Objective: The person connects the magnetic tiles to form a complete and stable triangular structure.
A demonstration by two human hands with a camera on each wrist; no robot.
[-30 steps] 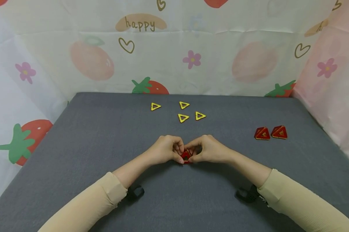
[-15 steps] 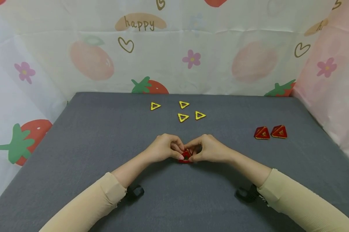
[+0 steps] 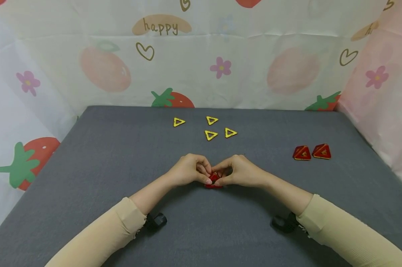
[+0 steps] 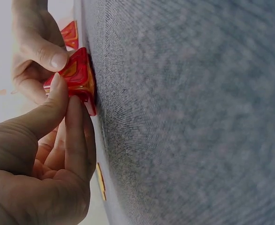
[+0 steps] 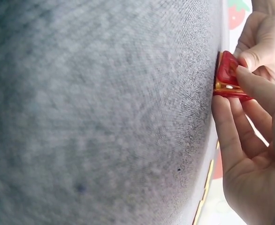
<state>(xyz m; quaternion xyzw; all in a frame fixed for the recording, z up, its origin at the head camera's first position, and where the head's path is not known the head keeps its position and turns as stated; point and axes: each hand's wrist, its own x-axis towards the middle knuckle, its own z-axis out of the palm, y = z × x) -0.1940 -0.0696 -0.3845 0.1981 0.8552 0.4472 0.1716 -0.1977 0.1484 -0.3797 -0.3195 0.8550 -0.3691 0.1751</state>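
Note:
Between both hands, near the middle of the table, a small red triangular pyramid (image 3: pixel 214 176) with orange inner markings sits on the cloth. My left hand (image 3: pixel 187 171) pinches its left side, thumb in front and fingers behind. From the other side my right hand (image 3: pixel 242 171) pinches it as well, its thumb on the near face. The left wrist view shows the red pyramid (image 4: pixel 83 77) with glossy triangular faces meeting at an edge. In the right wrist view, fingertips cover part of the red pyramid (image 5: pixel 227 68). Its far side is hidden from the head view.
Two similar red pyramids (image 3: pixel 301 152) stand side by side at the right. Several yellow triangle frames (image 3: pixel 211 135) lie flat toward the back. A grey cloth (image 3: pixel 120 148) covers the table, with a printed curtain (image 3: pixel 247 89) hanging behind it.
Both hands stay almost in place on the red pyramid. My left thumb has risen slightly, and my right thumb has slid a little to the left across the near face.

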